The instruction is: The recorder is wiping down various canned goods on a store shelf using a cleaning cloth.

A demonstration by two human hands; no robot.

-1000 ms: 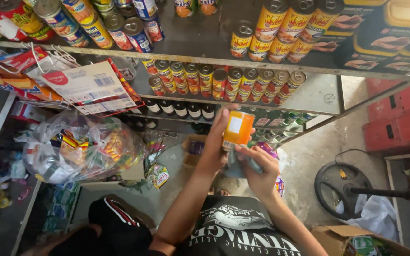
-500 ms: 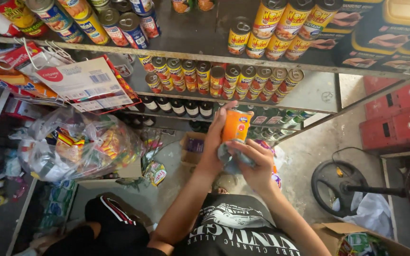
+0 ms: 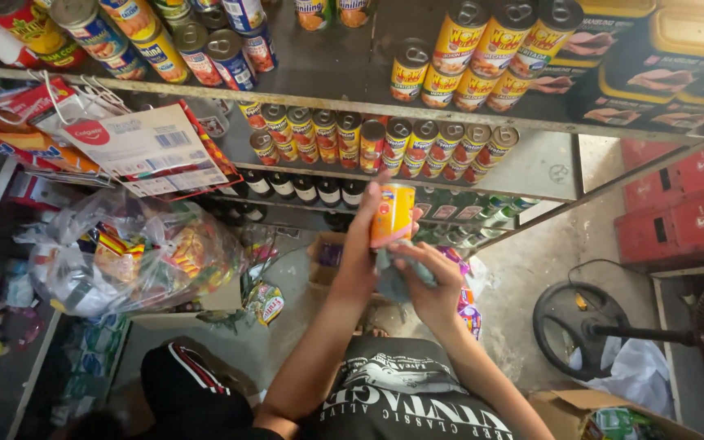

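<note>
Orange-yellow can (image 3: 392,214) gripped upright by left hand (image 3: 360,244), right hand (image 3: 429,281) pressing pale cloth (image 3: 393,273) beneath, below shelved cans (image 3: 385,143).

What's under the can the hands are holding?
A pale blue cloth is bunched against the base of the orange can, pressed by the right hand; the left hand grips the can's side. The can's bottom is hidden by the cloth.
</note>
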